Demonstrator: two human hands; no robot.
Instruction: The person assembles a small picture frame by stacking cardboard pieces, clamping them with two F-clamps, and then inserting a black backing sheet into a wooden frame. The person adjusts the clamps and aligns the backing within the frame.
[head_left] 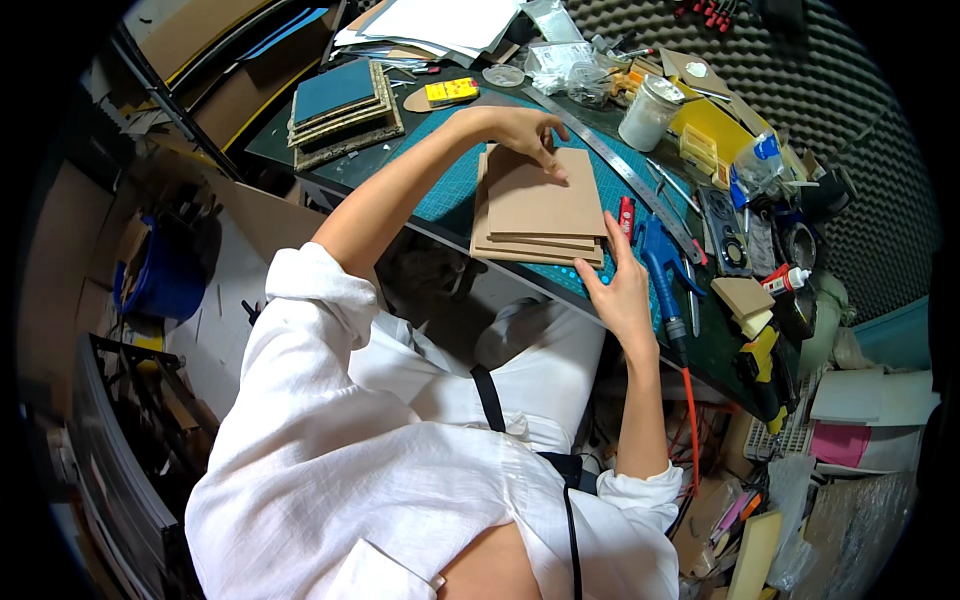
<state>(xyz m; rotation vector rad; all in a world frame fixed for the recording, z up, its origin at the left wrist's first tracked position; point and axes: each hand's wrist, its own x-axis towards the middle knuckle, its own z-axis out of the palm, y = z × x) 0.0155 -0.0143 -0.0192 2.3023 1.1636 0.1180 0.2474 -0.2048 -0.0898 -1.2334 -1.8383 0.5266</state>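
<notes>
A stack of thin brown square boards (545,205) lies on a teal cutting mat (437,180) near the front edge of the workbench. Over the stack's far side arches my left hand (525,133), its fingers bent and apart, one fingertip down on the top board. My right hand (622,290) rests against the stack's near right corner, thumb and fingers spread along the edges. The boards sit slightly out of line with one another. A long steel ruler (620,165) slants across the mat to the right of them.
A blue air gun (660,260) with a red hose (692,420) lies right of my right hand, beside a red cylinder (626,215). Blue-topped boards (335,88) are piled at the left, near a yellow box (452,91). A glass jar (651,112) stands behind the ruler.
</notes>
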